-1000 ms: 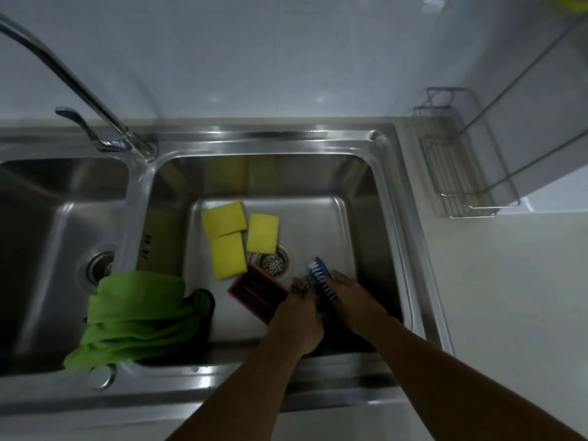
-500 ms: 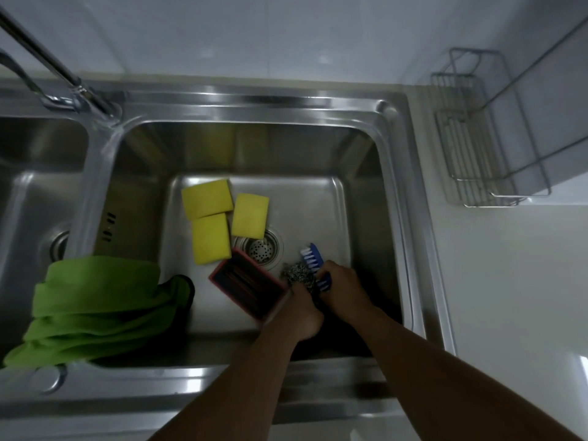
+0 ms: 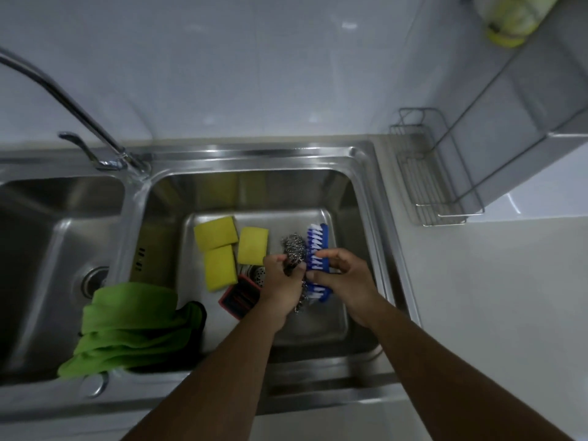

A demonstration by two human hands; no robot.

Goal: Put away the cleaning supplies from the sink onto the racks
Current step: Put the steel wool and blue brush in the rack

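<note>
Hands (image 3: 280,288) raised, gripping scourer (image 3: 293,249), brush (image 3: 316,249)

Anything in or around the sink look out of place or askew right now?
Mainly the green cloth: it is bunched over the divider between the two basins, spilling toward both. The three yellow sponges lie loose and overlapping on the basin floor. No spill or damage shows.

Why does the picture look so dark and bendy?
Head view: dim light, so the sink basin is shadowy with only soft shine on its steel; the wide lens bends the tap and the wire rack; both hands look slightly soft.
</note>
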